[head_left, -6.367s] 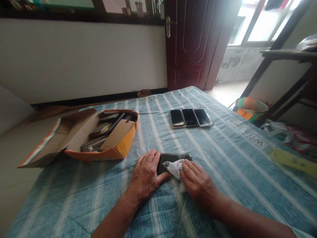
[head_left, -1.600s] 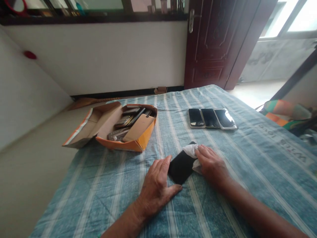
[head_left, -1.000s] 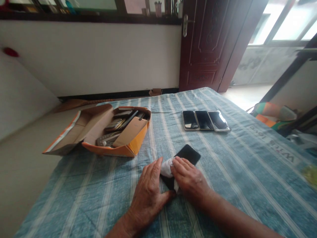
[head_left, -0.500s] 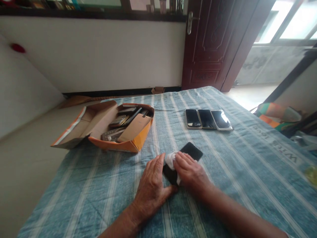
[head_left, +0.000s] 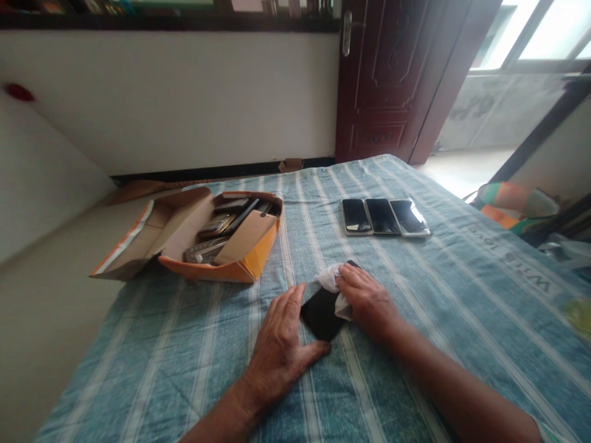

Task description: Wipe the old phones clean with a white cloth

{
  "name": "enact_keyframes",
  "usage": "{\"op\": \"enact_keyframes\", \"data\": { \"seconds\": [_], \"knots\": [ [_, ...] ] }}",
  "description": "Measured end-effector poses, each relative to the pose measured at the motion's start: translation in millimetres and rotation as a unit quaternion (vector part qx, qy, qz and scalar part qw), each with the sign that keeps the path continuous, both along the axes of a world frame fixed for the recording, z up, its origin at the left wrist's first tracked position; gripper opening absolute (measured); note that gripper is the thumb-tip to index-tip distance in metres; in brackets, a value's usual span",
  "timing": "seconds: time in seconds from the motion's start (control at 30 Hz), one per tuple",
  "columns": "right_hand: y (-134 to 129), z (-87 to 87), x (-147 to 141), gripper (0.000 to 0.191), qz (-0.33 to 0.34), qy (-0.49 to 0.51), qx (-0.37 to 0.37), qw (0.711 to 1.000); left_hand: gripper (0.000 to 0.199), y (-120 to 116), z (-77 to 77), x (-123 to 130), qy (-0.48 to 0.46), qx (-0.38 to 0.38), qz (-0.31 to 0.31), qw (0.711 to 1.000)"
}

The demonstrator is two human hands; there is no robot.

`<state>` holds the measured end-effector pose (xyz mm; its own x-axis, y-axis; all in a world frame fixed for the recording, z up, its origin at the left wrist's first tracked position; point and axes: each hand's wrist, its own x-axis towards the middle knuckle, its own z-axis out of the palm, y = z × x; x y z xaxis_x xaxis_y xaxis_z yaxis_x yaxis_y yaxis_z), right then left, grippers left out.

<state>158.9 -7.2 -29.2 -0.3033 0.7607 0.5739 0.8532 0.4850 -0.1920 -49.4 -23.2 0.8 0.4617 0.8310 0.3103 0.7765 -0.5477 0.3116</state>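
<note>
A black smartphone (head_left: 323, 312) lies flat and slanted on the striped cloth in front of me. My left hand (head_left: 281, 335) is around its near left corner, the thumb along the bottom edge and the fingers by the left side. A crumpled white cloth or tissue (head_left: 329, 278) is pressed onto the phone's far half by my right hand (head_left: 367, 301), whose fingers are bunched over it. That hand covers much of the phone's far end; only a dark corner shows beyond the fingers.
An open orange cardboard box (head_left: 258, 255) with several old phones inside stands at the left, its lid (head_left: 133, 240) folded outward. Three phones (head_left: 382, 216) lie side by side farther back on the right. A blue striped cloth (head_left: 184, 369) covers the bed-like surface; a dark red door (head_left: 378, 80) stands behind.
My right hand has slid the white cloth up and right toward the phone's far end, baring more of the near half. My left hand stays at the phone's corner.
</note>
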Motion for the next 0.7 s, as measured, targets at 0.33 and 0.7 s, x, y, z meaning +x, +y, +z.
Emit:
{"op": "enact_keyframes", "data": {
  "seconds": [0.33, 0.7],
  "knots": [
    [3, -8.2, 19, 0.046, -0.078, -0.008, -0.013, 0.997, 0.087, 1, 5.4, -2, -0.038, -0.06, -0.002, 0.997],
    [-27, 10.7, -27, 0.03, 0.148, -0.02, -0.012, 0.989, 0.086, 4, 4.6, -5, -0.042, -0.073, -0.017, 0.996]
  ]
}}
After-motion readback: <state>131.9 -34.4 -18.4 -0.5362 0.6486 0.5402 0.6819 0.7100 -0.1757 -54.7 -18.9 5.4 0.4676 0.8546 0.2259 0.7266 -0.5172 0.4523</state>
